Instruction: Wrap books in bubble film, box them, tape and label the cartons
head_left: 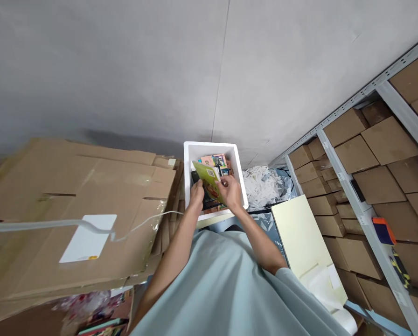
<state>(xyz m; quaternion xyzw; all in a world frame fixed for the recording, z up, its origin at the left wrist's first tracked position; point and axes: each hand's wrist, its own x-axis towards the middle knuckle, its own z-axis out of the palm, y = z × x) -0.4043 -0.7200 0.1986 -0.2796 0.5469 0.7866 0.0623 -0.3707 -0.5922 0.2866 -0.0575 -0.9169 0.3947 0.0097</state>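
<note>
A white foam box (pixel 187 175) stands before me, holding several colourful books or packets (pixel 214 160). Over it, a thin green book (pixel 201 171) with a barcode label is tilted up. My right hand (pixel 231 191) pinches the green book by its right edge. At the left, my left hand (pixel 196 197) is closed on the edge of a black book (pixel 209 201), which lies under the green one. The fingertips of my left hand are partly hidden, and the green book covers much of the black one.
Flattened cardboard (pixel 125 182) is stacked at the left, with a white strap (pixel 55 225) across it. White paper shreds (pixel 261 186) lie right of the box, near a cream board (pixel 300 233). Shelves with brown cartons (pixel 377 184) line the right side. A grey wall (pixel 153 70) rises behind.
</note>
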